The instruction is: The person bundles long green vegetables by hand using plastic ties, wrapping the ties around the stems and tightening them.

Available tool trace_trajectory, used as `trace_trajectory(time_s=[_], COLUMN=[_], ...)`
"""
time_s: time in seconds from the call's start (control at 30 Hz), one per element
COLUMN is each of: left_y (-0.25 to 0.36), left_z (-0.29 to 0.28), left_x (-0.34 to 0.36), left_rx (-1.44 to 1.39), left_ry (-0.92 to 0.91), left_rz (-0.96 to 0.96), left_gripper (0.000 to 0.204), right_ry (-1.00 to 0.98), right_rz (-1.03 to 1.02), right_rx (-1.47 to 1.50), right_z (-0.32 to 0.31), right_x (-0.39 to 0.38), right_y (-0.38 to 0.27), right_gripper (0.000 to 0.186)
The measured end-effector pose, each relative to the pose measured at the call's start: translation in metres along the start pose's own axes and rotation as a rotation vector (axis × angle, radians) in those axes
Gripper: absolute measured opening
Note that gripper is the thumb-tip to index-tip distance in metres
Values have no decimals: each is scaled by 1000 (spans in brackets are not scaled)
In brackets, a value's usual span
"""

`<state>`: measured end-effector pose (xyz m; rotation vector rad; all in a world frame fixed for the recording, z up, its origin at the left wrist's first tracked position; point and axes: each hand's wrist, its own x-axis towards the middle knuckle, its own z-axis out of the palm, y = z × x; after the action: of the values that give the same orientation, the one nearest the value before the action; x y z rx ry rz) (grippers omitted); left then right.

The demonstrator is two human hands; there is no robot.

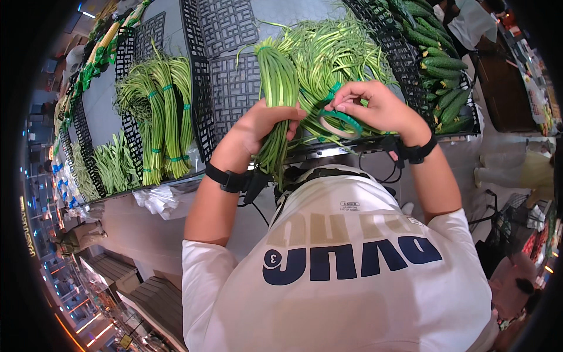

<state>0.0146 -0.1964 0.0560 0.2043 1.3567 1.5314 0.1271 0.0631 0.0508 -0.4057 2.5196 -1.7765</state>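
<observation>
My left hand [271, 122] is wrapped round a bunch of garlic scapes [279, 73], thumb across the front. The stems stand roughly upright in the view, their lower ends hanging past my wrist toward my shirt. Just to the right, my right hand [375, 107] pinches a roll of green tape [353, 130] between thumb and fingertips. A bit of green tape [333, 91] shows above those fingertips. Behind both hands lies a loose heap of garlic scapes [328, 50] on the display stand.
Left of a black lattice divider [197, 76] lie taped bunches of garlic scapes [167, 111] and flat green beans [117, 161]. Cucumbers [443, 73] fill the right side. Clear plastic bags [159, 200] hang at the stand's front edge. Other people stand at the far right.
</observation>
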Motion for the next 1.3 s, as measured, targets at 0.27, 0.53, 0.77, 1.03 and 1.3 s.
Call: trace_trajectory(time_s=[0.27, 0.53, 0.77, 1.03, 1.3], left_y=[0, -15, -20, -28, -23], left_z=[27, 48, 24, 23, 36], left_x=[-9, -13, -16, -7, -2], left_rx=[65, 70, -195, -262, -344], left_ry=[-182, -1, -108, 9, 31], left_rz=[-96, 54, -15, 47, 101], left_gripper=[22, 22, 20, 26, 11], right_ry=[-76, 160, 314, 302, 260], right_rz=[-118, -98, -150, -567, -665], right_rx=[-166, 21, -152, -623, -762], right_z=[-4, 14, 28, 33, 37], right_x=[5, -2, -11, 1, -7], right_y=[-17, -14, -15, -41, -45], right_gripper=[11, 7, 9, 21, 26])
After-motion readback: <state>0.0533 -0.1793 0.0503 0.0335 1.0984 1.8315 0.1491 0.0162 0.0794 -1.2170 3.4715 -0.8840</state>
